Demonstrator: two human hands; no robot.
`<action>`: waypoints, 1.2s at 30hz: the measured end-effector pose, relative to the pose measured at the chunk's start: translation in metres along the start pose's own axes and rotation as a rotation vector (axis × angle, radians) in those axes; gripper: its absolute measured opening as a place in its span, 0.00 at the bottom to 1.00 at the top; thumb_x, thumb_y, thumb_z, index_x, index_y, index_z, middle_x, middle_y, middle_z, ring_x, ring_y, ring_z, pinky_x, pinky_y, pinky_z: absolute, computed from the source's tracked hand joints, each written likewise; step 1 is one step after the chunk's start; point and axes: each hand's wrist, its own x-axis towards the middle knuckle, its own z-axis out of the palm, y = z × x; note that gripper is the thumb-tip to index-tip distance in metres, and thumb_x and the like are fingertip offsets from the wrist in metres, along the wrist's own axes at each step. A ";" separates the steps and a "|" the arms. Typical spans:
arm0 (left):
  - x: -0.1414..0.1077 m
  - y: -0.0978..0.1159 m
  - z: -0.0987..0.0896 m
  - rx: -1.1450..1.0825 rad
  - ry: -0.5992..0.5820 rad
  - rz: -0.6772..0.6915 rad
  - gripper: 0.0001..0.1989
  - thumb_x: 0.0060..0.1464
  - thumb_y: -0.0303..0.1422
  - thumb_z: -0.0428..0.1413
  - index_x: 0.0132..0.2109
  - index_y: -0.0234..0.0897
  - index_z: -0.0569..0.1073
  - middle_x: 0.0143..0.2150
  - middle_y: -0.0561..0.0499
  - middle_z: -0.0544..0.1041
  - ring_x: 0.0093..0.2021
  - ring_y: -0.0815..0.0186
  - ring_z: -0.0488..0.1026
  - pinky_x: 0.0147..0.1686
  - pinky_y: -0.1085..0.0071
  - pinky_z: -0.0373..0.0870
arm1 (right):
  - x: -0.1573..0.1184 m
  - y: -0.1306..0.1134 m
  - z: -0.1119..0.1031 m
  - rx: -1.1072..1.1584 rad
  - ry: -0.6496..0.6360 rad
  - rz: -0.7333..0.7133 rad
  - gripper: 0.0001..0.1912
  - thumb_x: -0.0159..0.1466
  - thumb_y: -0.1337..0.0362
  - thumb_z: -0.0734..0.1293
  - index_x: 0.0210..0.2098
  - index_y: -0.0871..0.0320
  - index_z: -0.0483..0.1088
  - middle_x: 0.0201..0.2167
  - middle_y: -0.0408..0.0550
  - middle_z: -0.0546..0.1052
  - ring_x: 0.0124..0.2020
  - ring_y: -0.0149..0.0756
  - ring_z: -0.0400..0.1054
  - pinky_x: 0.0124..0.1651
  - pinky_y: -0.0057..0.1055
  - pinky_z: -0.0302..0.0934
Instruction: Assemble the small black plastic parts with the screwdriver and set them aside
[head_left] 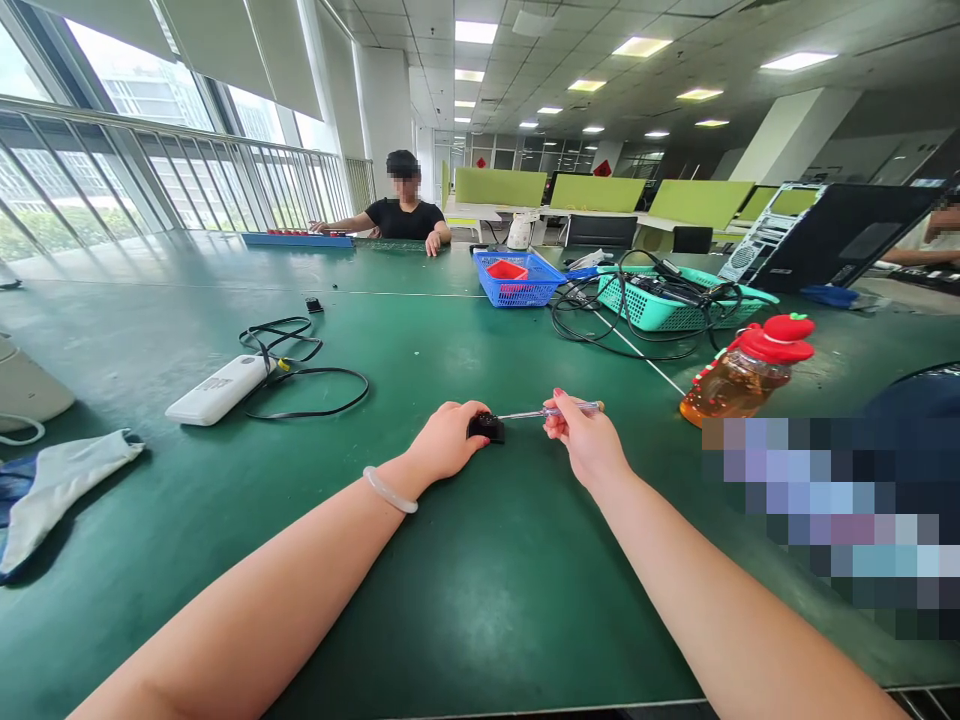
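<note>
My left hand (pixel 447 441) is closed around a small black block-like part (pixel 487 429), pressing it against the green tabletop (pixel 480 590). Its exact kind is too small to make out. In my right hand (pixel 587 436) is a screwdriver (pixel 551 411) with a clear handle, gripped between thumb and fingers. The thin metal shaft points left, and its tip meets the black part or lies right at its edge. A pale bangle (pixel 390 491) circles my left wrist.
Left of my hands lie a white power strip (pixel 221 390) with a black cord, and a cloth (pixel 64 485). On the right stand a tilted red-capped bottle (pixel 739 370), a blue basket (pixel 521 280) and a teal basket (pixel 652 312) with cables. Across the table sits a person (pixel 406 215).
</note>
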 end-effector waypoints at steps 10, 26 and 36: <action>0.000 -0.001 0.001 0.006 0.015 0.017 0.18 0.54 0.33 0.58 0.53 0.43 0.72 0.48 0.46 0.77 0.54 0.54 0.70 0.55 0.57 0.69 | -0.001 -0.001 0.002 -0.026 -0.133 0.032 0.23 0.48 0.44 0.75 0.27 0.59 0.74 0.18 0.42 0.69 0.19 0.28 0.61 0.26 0.31 0.64; 0.000 0.000 0.000 0.015 0.018 0.048 0.16 0.55 0.33 0.58 0.51 0.42 0.73 0.50 0.47 0.78 0.54 0.55 0.71 0.55 0.57 0.69 | -0.034 -0.018 0.010 -0.683 -0.388 -0.694 0.15 0.66 0.57 0.62 0.28 0.55 0.73 0.26 0.45 0.76 0.29 0.35 0.69 0.33 0.31 0.62; 0.000 0.000 0.002 0.006 0.025 0.024 0.20 0.54 0.32 0.58 0.55 0.41 0.70 0.51 0.47 0.77 0.54 0.55 0.71 0.56 0.57 0.69 | -0.034 -0.022 0.007 -0.746 -0.314 -0.847 0.12 0.67 0.62 0.61 0.29 0.54 0.72 0.25 0.44 0.74 0.28 0.35 0.68 0.32 0.31 0.62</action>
